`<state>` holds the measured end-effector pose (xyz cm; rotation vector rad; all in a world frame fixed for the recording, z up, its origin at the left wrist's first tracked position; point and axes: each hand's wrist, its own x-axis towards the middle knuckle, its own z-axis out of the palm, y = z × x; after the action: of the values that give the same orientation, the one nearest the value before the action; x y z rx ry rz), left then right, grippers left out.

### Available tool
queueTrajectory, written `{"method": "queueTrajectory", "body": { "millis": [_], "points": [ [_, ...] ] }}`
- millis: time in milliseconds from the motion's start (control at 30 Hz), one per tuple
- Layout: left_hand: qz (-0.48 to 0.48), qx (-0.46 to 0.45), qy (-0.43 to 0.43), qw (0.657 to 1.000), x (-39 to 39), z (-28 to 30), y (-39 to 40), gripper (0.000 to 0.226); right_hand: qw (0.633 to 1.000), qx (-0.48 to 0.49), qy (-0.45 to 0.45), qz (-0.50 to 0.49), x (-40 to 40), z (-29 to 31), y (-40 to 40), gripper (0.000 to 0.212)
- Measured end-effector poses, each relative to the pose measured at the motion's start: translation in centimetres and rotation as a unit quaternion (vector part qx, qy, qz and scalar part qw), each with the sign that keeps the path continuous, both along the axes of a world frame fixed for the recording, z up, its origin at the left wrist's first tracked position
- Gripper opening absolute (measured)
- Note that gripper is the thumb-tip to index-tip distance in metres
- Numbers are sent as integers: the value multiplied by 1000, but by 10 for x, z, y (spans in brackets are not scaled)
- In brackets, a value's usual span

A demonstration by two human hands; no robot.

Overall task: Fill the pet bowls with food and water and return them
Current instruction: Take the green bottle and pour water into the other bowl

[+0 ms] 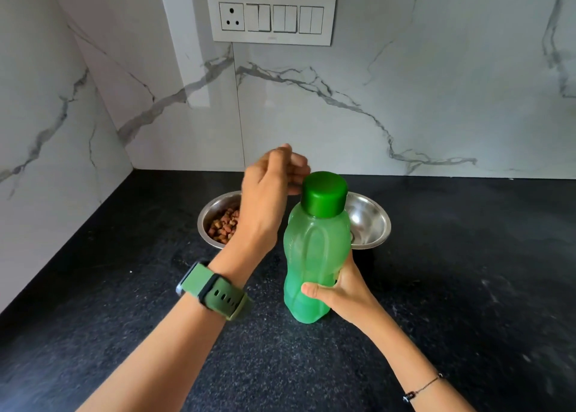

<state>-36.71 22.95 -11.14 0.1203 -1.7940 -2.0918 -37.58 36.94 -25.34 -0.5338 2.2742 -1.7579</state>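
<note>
Black counter (467, 287): kibble bowl (215, 221), capped green bottle (314, 265).

White marble-veined wall (405, 69), white switch panel (271, 17) — speckled black counter (467, 287), corner at left

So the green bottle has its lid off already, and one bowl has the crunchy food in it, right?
Not quite. The head view shows the dark green lid still on the green bottle. The right hand holds the bottle low down, and the left hand is up beside the lid, not touching it that I can see. The rest is right: the left bowl has the crunchy food.
</note>
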Motion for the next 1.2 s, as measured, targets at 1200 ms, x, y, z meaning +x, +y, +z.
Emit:
{"method": "queueTrajectory", "body": {
  "millis": [1200],
  "points": [
    [-246,-59,-74,965,-10,9,6,74,1000,-7,5,12,-3,-9,2,98]
  ]
}}
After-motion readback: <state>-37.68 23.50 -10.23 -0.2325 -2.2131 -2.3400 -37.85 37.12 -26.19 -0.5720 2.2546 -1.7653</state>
